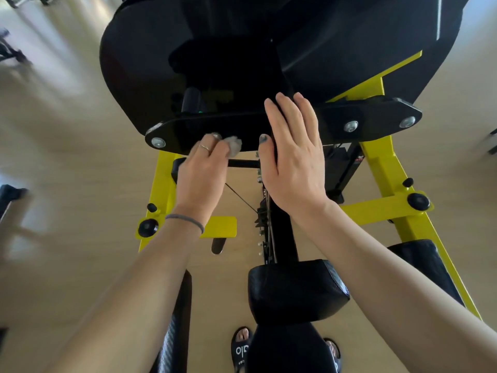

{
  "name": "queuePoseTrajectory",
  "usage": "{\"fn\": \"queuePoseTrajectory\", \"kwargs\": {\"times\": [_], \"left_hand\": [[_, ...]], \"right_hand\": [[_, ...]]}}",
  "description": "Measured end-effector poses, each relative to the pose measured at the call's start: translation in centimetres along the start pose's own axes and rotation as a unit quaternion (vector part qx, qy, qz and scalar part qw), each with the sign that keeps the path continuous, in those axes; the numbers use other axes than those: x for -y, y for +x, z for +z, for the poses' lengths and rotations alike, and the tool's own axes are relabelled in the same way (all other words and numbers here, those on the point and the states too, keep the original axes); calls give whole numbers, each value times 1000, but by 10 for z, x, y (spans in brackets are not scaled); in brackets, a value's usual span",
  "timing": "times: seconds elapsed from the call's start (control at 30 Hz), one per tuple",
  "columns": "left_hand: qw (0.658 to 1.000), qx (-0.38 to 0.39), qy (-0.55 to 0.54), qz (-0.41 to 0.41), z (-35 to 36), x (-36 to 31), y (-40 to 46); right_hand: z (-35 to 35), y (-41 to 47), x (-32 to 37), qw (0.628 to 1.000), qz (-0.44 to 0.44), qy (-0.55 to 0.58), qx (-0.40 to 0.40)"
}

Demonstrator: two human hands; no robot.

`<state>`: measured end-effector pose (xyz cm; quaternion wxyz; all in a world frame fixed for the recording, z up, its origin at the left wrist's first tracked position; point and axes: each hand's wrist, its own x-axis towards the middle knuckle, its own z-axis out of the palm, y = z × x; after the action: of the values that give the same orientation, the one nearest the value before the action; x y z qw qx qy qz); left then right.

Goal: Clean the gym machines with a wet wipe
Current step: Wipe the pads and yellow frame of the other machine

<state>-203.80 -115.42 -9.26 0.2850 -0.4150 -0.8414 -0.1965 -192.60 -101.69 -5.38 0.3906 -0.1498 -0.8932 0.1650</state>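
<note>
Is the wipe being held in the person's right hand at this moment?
No, the left hand grips the wipe; the right hand lies flat.

Black slide sandals (241, 349) on a pale wood-look floor (67, 146) at the bottom of the frame; blurred dark equipment (10, 53) at upper left.

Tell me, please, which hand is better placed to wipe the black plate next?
Probably the left hand: it already pinches the wet wipe against the black plate. The right hand lies flat and open on the plate, holding nothing.
</note>
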Motion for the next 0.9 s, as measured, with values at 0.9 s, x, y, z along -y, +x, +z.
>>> {"fn": "queuePoseTrajectory", "kwargs": {"times": [0.9], "left_hand": [[937, -104, -127, -309, 0, 34, -26]], "right_hand": [[6, 0, 5, 1000, 20, -8, -16]]}}
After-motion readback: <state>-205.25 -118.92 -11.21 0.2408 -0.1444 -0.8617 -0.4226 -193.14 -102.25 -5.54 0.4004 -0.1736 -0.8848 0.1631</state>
